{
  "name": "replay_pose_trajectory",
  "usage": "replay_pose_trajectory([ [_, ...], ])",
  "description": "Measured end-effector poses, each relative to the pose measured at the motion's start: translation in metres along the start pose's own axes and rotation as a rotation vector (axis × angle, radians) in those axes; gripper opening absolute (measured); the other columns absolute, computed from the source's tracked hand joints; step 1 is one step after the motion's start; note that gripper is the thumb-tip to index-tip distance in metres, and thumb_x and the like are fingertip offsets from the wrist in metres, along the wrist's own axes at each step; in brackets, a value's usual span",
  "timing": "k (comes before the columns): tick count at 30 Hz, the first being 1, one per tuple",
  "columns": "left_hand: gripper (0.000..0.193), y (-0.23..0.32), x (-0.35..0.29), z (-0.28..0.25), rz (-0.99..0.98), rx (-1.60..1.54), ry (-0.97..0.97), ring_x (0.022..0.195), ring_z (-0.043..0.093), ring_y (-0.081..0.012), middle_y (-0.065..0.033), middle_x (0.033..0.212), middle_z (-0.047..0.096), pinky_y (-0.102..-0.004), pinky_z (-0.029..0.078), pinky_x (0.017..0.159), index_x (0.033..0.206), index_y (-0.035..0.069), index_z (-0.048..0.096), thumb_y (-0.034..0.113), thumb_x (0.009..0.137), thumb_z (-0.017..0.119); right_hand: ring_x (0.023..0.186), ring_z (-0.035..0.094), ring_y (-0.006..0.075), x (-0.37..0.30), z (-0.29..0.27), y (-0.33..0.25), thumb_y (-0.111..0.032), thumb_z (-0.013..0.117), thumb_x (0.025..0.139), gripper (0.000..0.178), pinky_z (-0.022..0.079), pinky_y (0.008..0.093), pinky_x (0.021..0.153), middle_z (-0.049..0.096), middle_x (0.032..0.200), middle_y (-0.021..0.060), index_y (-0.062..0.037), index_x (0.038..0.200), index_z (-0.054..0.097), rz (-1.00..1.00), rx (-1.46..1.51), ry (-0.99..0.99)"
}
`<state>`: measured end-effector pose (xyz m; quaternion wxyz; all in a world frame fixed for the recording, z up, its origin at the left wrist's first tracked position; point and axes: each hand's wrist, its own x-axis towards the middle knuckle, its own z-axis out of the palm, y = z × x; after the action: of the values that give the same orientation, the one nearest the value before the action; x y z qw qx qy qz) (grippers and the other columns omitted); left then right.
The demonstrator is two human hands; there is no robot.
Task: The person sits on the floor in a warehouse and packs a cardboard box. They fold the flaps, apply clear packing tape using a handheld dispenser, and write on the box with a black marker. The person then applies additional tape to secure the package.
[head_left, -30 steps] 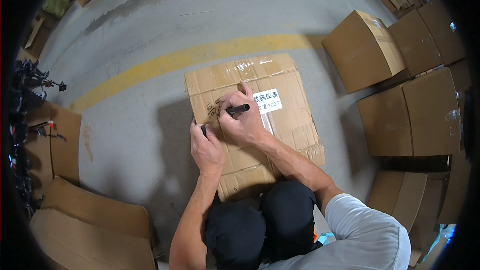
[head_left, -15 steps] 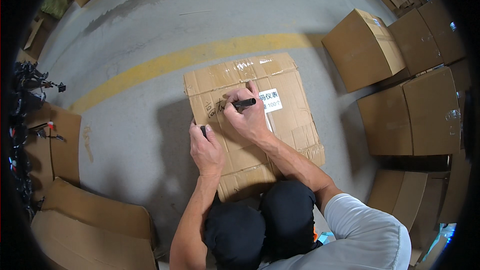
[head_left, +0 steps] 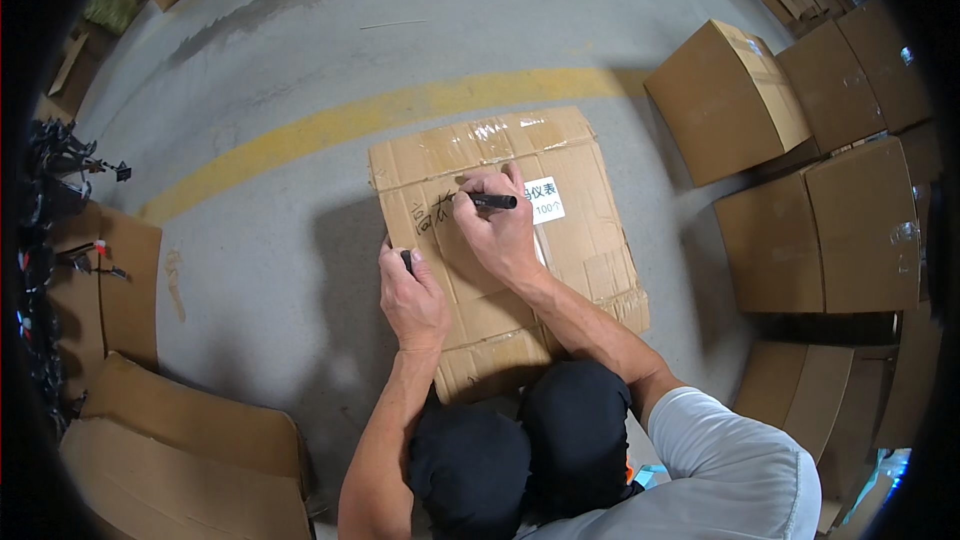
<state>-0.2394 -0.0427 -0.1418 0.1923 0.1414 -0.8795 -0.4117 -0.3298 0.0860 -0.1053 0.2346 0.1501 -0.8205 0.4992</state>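
Note:
A flattened cardboard box with clear tape strips rests before me, its near end by my black-clad knees. My right hand is closed round a black marker pen, its tip hidden behind the fingers at the cardboard. Dark handwritten strokes run just left of that hand. Partly covered by the fingers is a white printed label. At the cardboard's left edge, my left hand is closed with a small black pen cap between thumb and fingers.
Stacked cardboard boxes line the right side. Open cartons stand at the lower left, below a tangle of black cabled parts. A yellow line crosses the grey floor beyond the cardboard.
My right hand has shifted slightly to the right with the marker pen, and more handwritten strokes show beside it. My left hand stays at the cardboard's edge.

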Motion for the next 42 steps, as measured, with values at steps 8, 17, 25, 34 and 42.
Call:
replay_pose_trajectory([
  [8, 0.035, 0.002, 0.001, 0.000, 0.025, -0.002, 0.015, 0.099, 0.065, -0.0487, -0.0277, 0.111, 0.065, -0.0535, 0.052, 0.083, 0.134, -0.002, 0.049, 0.024, 0.110, 0.047, 0.089, 0.068, 0.0305, -0.002, -0.006, 0.003, -0.006, 0.071, 0.086, 0.007, 0.027, 0.0637, 0.119, 0.070, 0.091, 0.0098, -0.0049, 0.089, 0.065, 0.064, 0.073, 0.006],
  [17, 0.035, -0.002, 0.000, 0.000, 0.021, -0.006, 0.009, 0.099, 0.066, -0.0486, -0.0281, 0.109, 0.066, -0.0534, 0.052, 0.083, 0.134, -0.003, 0.049, 0.022, 0.109, 0.047, 0.085, 0.067, 0.0293, 0.000, -0.003, -0.001, -0.007, 0.072, 0.087, 0.008, 0.027, 0.0628, 0.120, 0.069, 0.088, 0.0093, -0.0041, 0.091, 0.065, 0.154, 0.074, 0.033],
  [25, 0.034, -0.004, 0.000, -0.001, 0.011, 0.004, 0.003, 0.099, 0.065, -0.0489, -0.0283, 0.109, 0.066, -0.0539, 0.051, 0.083, 0.133, -0.002, 0.049, 0.023, 0.109, 0.048, 0.087, 0.067, 0.0307, -0.001, -0.003, -0.005, -0.004, 0.068, 0.088, 0.006, 0.041, 0.0502, 0.110, 0.071, 0.089, 0.0161, 0.0009, 0.089, 0.063, 0.193, 0.053, 0.015],
  [34, 0.033, -0.001, 0.000, -0.001, 0.032, 0.010, 0.018, 0.098, 0.065, -0.0488, -0.0275, 0.108, 0.065, -0.0537, 0.051, 0.083, 0.130, -0.003, 0.050, 0.023, 0.109, 0.048, 0.085, 0.069, 0.0319, -0.002, -0.005, -0.004, -0.004, 0.066, 0.089, 0.009, 0.035, 0.0522, 0.116, 0.072, 0.085, 0.0171, 0.0009, 0.086, 0.060, 0.102, 0.033, -0.032],
  [42, 0.032, 0.002, 0.001, -0.002, 0.011, -0.014, 0.005, 0.097, 0.066, -0.0486, -0.0277, 0.107, 0.066, -0.0540, 0.052, 0.081, 0.130, -0.002, 0.050, 0.022, 0.109, 0.048, 0.080, 0.066, 0.0294, 0.000, -0.002, -0.001, -0.004, 0.066, 0.088, 0.008, 0.032, 0.0535, 0.119, 0.072, 0.085, 0.0162, 0.0000, 0.085, 0.060, 0.121, 0.045, 0.017],
])
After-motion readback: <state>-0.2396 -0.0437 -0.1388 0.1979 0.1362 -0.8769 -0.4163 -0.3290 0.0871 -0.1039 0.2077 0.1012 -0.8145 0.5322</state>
